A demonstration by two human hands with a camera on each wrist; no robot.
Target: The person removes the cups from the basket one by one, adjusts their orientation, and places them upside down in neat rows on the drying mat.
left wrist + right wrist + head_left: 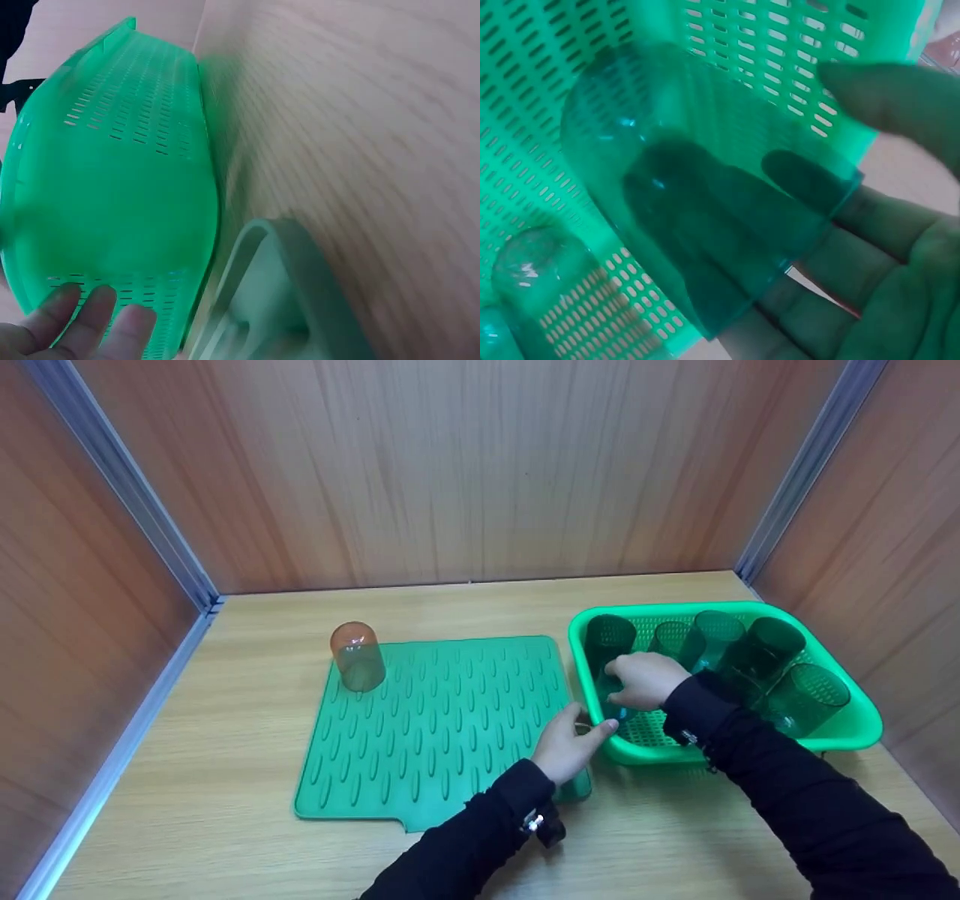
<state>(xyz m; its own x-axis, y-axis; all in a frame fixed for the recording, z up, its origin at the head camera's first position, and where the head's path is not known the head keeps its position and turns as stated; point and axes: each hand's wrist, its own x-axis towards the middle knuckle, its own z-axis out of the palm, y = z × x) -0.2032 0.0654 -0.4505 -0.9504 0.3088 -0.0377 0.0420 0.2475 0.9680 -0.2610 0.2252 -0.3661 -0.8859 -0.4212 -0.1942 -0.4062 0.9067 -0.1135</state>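
My right hand [646,681] reaches into the left end of the green basket [847,744]. Its fingers lie at the mouth of a green tinted cup [705,187] and show dark through the wall, while the thumb [892,97] stands apart from the cup. At the basket's near left corner, my left hand [566,746] holds the rim, with the thumb on top. Its fingers [94,319] lie along the perforated outer wall. More tinted cups, among them a large one [810,697], lean inside the basket, partly hidden by my right sleeve.
A ribbed green mat [442,720] lies left of the basket, its edge close to it. One orange tinted cup [358,656] stands upside down on the mat's far left corner. Wooden panels [480,472] with metal corner strips enclose the table at the back and sides.
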